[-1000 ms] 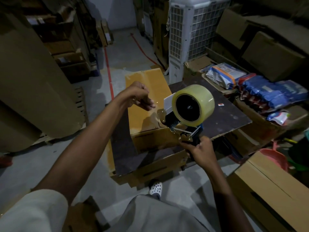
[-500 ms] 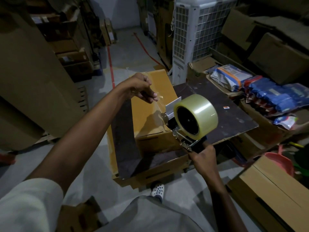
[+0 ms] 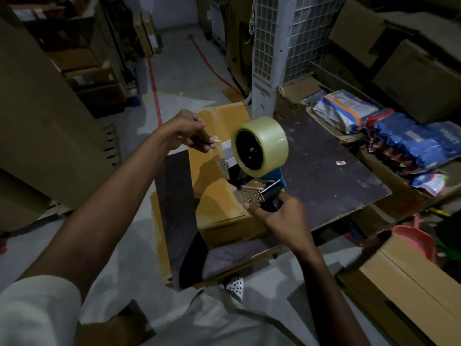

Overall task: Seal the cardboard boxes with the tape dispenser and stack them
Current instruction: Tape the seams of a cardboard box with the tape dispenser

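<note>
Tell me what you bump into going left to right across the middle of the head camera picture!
Left hand → tape roll on the tape dispenser → dark table board → blue packets.

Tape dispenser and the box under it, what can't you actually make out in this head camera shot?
- Tape dispenser handle: wrapped by the right hand, so its shape is hidden.
- Free tape end: clear film at the left hand fingers, too faint to tell its length.
- Cardboard box top seam: covered by the dispenser and hands, in dim light; taped or not is unclear.
- Tape roll: the far side faces away.
</note>
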The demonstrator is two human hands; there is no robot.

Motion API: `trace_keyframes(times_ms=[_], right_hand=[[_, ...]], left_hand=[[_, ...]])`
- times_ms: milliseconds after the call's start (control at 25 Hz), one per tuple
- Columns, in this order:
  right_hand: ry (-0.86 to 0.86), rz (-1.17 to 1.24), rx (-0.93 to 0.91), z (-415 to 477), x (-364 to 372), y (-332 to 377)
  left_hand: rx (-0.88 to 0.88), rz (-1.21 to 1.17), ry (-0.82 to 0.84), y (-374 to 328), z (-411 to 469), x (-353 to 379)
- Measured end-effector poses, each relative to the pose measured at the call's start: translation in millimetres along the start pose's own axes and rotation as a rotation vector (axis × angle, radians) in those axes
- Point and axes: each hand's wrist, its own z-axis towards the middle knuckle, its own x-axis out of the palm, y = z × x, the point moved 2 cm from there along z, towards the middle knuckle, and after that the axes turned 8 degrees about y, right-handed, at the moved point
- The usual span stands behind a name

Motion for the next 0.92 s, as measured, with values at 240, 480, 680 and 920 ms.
trace_keyframes(times_ms=[240,480,680,920], right_hand=[[-0.092,-0.346,0.004,84.8,16.1,11.2],[-0.16,-0.652,-0.212,136.5,54.8,12.0],[-0.114,-0.678,-0.204,171.5,74.4,3.9],[-0.059,-0.407,0.086,197.4,93.9,17.2]], left_hand=[[-0.069,-0.076,-0.021,31.9,70.6,-35.6],[0.009,0.014,-0.063,47.7,140.4,-77.0],[0.073,-0.028,0.073,58.7,184.5,-99.3],[0.015,0.215,0.07,55.5,235.7,-112.0]])
